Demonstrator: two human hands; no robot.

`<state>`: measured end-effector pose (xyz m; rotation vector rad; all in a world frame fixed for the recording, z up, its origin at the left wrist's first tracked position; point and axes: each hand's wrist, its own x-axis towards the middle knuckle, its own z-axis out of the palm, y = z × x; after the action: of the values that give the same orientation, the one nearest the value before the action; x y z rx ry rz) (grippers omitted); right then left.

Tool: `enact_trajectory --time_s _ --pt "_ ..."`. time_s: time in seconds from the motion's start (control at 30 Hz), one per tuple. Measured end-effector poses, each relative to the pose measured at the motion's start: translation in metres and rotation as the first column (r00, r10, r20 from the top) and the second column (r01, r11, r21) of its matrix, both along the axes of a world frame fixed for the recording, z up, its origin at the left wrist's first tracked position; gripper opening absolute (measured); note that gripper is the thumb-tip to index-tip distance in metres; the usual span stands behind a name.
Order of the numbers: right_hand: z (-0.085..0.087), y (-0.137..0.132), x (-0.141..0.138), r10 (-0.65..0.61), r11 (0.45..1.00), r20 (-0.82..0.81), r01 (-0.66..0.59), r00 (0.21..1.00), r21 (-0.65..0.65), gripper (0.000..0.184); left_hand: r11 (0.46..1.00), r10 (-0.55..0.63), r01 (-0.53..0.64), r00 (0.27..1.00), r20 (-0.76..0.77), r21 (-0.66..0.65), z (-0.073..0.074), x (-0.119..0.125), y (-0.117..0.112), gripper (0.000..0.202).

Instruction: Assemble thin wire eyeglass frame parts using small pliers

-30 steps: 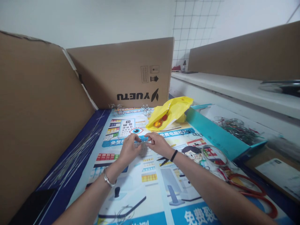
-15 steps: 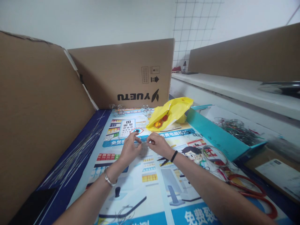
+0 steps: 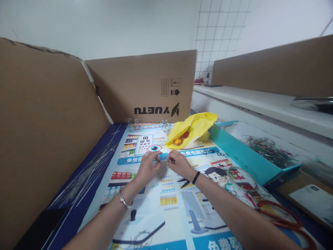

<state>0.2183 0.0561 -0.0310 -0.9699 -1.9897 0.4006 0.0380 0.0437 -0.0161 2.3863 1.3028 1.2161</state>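
My left hand point(image 3: 149, 168) is over the middle of the printed poster sheet point(image 3: 171, 222), its thumb and fingers curled together. Close to its right, with a small gap between them, my right hand point(image 3: 180, 164) pinches with the fingertips. Whatever either pinch holds is too thin and small to make out. Under my right wrist lies a dark pointed tool point(image 3: 184, 181), partly hidden. Just beyond my hands rests a yellow bag point(image 3: 199, 125) with orange-red pieces point(image 3: 179, 139) at its opening.
Thin wires point(image 3: 85, 177) lie along the left edge, and a loose wire coil point(image 3: 140, 239) is near the front. At right stand a teal box point(image 3: 239, 154) full of tangled wire pieces point(image 3: 267, 149), a clear coil point(image 3: 241, 178) and red coils point(image 3: 281, 211). Cardboard panels point(image 3: 140, 86) close off the back and left.
The whole view has shifted slightly down and right. My hands stay close together over the same part of the poster, with a small change in the fingers.
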Motion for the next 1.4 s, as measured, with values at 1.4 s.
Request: enact_trajectory --time_s 1.4 --pt "0.009 -0.005 -0.004 -0.105 0.979 -0.061 0.092 0.993 -0.18 0.017 0.825 -0.013 0.163 0.963 0.271 -0.541 0.02 -0.008 0.003 0.025"
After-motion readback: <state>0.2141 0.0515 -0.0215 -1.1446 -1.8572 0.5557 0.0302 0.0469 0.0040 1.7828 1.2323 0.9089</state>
